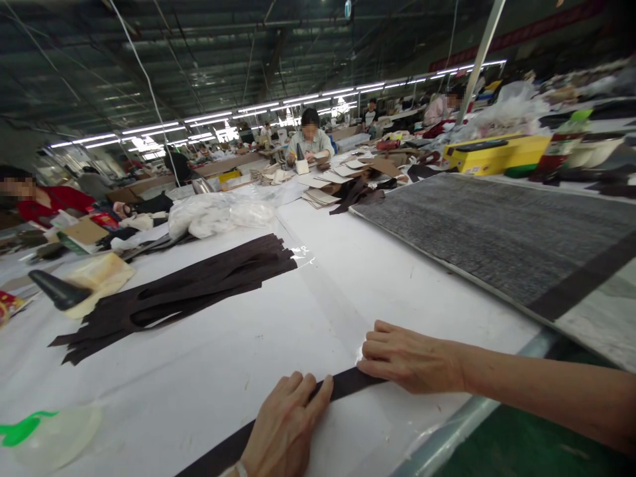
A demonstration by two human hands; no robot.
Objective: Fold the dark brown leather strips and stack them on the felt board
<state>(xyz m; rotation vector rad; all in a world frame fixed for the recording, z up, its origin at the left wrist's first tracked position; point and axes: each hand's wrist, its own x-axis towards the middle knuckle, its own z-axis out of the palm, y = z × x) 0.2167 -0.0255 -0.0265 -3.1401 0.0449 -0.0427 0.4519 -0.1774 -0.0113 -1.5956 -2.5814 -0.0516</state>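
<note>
A narrow dark brown fabric strip [345, 384] runs along the table's near side, from the bottom edge up toward the right. My left hand [285, 427] presses on it from above, fingers bent and close together, with the thumb along its edge. At the strip's right end is my right hand [410, 361], its fingers curled closed on the fabric; the fingertips are partly hidden. Beyond my hands, a pile of similar dark strips [189, 288] lies flat on the white tabletop [318, 311].
A grey textured board [497, 232] with a dark band lies at the right. To the left are a pale container with a black nozzle [62, 289] and a translucent bowl with a green handle [57, 437]. Further back sit plastic bags [218, 215], a yellow box [497, 154], card pieces and co-workers.
</note>
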